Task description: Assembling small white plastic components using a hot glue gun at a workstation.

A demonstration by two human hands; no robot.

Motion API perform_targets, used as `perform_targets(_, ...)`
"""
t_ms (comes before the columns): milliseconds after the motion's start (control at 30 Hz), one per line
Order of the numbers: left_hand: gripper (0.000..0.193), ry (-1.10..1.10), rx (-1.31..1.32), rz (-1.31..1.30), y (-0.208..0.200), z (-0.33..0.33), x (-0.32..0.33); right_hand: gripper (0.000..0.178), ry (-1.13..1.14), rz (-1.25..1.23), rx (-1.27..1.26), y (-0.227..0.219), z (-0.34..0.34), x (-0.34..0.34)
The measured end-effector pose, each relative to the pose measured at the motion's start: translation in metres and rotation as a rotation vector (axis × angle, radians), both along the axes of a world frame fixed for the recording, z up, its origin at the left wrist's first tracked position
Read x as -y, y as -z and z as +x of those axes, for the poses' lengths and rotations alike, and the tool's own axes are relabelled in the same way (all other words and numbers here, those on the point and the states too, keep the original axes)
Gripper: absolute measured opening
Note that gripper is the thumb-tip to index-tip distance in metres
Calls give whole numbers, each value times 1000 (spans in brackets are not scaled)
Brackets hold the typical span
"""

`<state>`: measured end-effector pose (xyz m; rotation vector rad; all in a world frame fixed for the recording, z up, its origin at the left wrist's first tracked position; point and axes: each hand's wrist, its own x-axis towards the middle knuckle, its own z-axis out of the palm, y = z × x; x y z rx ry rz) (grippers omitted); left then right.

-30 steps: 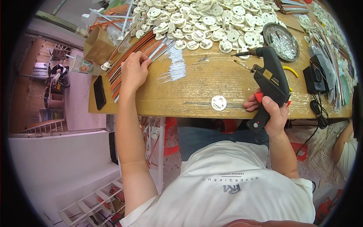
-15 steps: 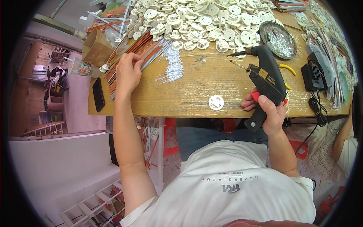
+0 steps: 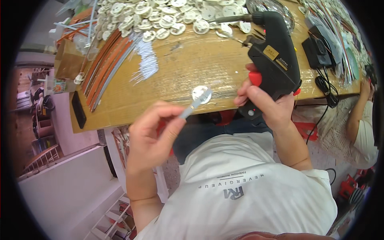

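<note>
My left hand pinches a narrow grey strip between thumb and fingers. The strip's far end reaches over a white round disc-shaped part lying near the table's front edge; whether they touch I cannot tell. In my right hand is the grip of a black soldering gun with a red trigger. Its tip points left, above the pile's front edge and beyond the single disc.
Many white round parts heap at the back. Orange and grey strips with white ends lie left, near a black phone. Right are a black box, coiled cable and another person's arm.
My left hand has come from the strip bundle toward the single disc, bringing a grey strip. The soldering gun is still in my right hand. The whole view has shifted.
</note>
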<state>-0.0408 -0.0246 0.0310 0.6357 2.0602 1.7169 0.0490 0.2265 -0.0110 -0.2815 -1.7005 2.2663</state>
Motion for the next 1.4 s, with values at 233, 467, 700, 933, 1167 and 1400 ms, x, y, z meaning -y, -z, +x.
perform_targets(233, 20, 77, 189, 6, 35, 23, 3, 52, -142, 35, 76, -8, 13, 7)
perform_targets(467, 20, 114, 235, 53, 43, 31, 1, 57, -158, 109, 71, -7, 14, 12)
perform_targets(700, 19, 131, 219, 57, 49, 31, 3, 51, -143, 155, 39, -4, 15, 9)
perform_targets(933, 26, 104, 402, 131, 42, 36, -11, 11, -83, 84, 30, 1, 14, 18)
perform_targets(1167, 21, 42, 33, 116, 51, 36, -43, 15, -88, 167, 67, 15, 22, 27)
perform_targets(1400, 16, 61, -401, -20, 57, 30, -52, 19, -26, 423, -5, 16, 19, 23)
